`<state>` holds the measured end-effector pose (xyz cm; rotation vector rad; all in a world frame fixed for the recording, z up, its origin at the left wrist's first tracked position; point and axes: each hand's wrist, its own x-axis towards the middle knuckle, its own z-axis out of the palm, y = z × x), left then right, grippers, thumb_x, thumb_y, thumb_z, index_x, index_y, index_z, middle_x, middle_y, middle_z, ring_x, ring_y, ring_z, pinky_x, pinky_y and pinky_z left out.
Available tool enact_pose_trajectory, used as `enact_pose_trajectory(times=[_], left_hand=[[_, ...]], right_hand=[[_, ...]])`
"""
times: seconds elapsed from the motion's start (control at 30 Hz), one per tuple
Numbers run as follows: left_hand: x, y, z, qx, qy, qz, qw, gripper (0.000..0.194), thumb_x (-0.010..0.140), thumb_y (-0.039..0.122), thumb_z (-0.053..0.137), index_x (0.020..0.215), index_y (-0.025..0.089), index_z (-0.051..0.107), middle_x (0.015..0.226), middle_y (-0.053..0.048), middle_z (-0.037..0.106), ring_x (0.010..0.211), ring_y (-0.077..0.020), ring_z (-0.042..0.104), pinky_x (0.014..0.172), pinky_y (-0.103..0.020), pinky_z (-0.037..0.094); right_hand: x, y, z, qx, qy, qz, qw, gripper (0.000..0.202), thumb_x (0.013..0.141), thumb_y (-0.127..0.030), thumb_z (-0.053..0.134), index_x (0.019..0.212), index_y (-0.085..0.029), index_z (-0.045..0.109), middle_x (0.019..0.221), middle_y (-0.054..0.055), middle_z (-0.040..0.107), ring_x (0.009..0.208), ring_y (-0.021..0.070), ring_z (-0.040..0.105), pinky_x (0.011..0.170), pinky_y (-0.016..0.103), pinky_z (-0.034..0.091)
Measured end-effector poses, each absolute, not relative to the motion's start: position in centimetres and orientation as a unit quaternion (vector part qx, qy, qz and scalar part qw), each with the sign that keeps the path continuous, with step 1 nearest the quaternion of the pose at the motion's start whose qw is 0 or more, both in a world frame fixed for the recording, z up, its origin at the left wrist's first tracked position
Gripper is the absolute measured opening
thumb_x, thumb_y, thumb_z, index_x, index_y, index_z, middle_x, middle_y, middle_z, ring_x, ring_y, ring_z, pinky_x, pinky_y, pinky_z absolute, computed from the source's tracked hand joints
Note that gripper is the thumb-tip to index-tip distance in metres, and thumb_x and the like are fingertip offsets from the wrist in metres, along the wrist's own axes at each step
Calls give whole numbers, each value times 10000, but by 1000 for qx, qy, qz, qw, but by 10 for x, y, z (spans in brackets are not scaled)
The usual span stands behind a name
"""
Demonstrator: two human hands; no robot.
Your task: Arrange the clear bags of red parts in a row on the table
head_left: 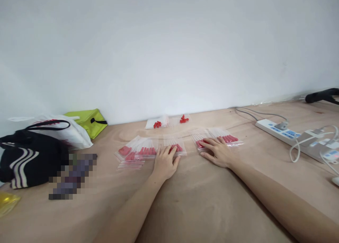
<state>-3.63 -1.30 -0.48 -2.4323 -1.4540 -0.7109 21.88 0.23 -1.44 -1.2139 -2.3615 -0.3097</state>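
My left hand (166, 162) lies with its fingers stretched over the lower part of a clear zip bag (173, 140) that holds small red pieces. To its left, several more zip bags (144, 144) with red pieces overlap in a fan. My right hand (218, 153) rests flat, fingers spread, on another group of zip bags (201, 135) at the right. Red pieces (231, 139) show in a row beside that hand; others are hidden beneath the fingers. Neither hand grips anything.
Two zip bags with loose red pieces (157, 124) lie near the wall. At the left are a black striped bag (34, 162), a white plastic bag (79, 135), a lime-green bag (91, 125) and a pixelated object (75, 176). A white power strip (277, 130) with cables stands at the right.
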Motion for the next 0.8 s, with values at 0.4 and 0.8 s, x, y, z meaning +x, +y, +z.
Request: enact_pose_trajectory(times=[0.4, 0.8], left_hand=[[-26, 1, -14, -828, -462, -317, 4, 234, 767, 144, 466, 960, 166, 595, 978, -65, 621, 887, -171, 571, 805, -343, 471], [-27, 5, -12, -815, -455, -358, 9, 122, 747, 165, 533, 817, 178, 632, 827, -37, 658, 765, -160, 602, 708, -321, 500]], right_hand=[[175, 2, -5, -274, -895, -227, 270, 180, 843, -146, 417, 848, -185, 592, 675, 9, 570, 714, 153, 460, 809, 378, 266], [175, 11, -10, -260, -892, -264, 259, 196, 868, -148, 387, 890, -150, 582, 642, 17, 549, 676, 148, 454, 740, 340, 297]])
